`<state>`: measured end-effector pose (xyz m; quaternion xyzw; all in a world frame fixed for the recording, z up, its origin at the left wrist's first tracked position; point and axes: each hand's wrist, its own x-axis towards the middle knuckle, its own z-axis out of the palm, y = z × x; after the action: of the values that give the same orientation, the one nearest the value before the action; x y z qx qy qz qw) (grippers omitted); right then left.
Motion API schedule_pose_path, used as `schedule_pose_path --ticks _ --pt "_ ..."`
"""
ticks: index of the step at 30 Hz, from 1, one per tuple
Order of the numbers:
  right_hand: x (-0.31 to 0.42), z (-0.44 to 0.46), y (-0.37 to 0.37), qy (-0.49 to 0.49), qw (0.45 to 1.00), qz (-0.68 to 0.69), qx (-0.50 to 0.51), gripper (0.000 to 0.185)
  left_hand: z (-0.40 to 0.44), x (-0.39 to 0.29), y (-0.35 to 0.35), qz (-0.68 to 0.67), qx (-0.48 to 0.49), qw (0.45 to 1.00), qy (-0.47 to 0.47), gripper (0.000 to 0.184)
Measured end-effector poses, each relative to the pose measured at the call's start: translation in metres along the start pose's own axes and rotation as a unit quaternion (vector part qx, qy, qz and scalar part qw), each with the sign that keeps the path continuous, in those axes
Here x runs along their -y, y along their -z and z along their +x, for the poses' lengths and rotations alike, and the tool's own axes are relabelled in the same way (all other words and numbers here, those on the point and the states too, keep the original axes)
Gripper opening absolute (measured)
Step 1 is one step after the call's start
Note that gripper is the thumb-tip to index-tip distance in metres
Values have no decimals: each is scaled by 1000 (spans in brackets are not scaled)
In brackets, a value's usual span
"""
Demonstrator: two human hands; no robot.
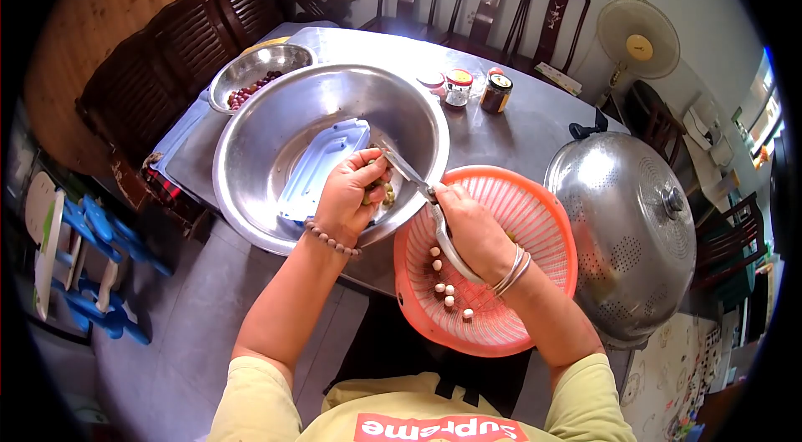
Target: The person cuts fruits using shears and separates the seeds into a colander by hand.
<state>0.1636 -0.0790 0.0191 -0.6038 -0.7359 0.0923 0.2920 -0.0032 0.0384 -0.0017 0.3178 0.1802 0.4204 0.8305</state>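
While working over a large steel basin [236,141] on a grey bench [526,129], cups a small clutch of greenish-brown pieces [378,194] in the left hand [344,191] and grips silver scissors [408,170] in the right hand [474,229], pointing the blades toward the left fingertips. Holds the two hands close but apart, clamped on the pieces and on the scissors respectively, above the near right side of the basin and the edge of an orange-red colander [535,216] just beside it. Cannot make out the exact bite of the blades at this angle. Has, by way of finished work, apparently just a light scatter of white-faced pieces [449,290] in the colander, seemingly trimmed already. Looks early on, judging by that thin showing. Leaves at least the clutch in the left palm to deal with, partly hidden by the fingers; cannot give a full tally. Has a pale blue tray [322,168] lying inside the basin, and dark red rounds [253,89] in a smaller steel bowl [242,66] beyond; cannot say of those rounds, from here, waiting or done. Has lidded jars [459,91] farther back on the bench, seemingly outside the present step.
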Motion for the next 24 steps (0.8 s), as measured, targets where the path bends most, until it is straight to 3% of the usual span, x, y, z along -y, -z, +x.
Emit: schedule_pose_path --ticks 11,14,16,19,24 --pt "-6 1 0 -10 996 75 50 27 -4 2 -8 42 -63 995 -62 11" --pt "-6 0 1 -7 997 60 48 28 -2 2 -7 15 -40 997 -60 15" --pt "-4 -2 1 13 999 45 -20 32 -1 1 -9 8 -33 998 -54 13" --pt "-1 -2 1 -17 999 43 -20 35 1 3 -3 -4 -14 999 -47 11" --pt "1 -1 -1 13 999 4 -35 36 1 1 -2 -10 8 1000 -25 10"
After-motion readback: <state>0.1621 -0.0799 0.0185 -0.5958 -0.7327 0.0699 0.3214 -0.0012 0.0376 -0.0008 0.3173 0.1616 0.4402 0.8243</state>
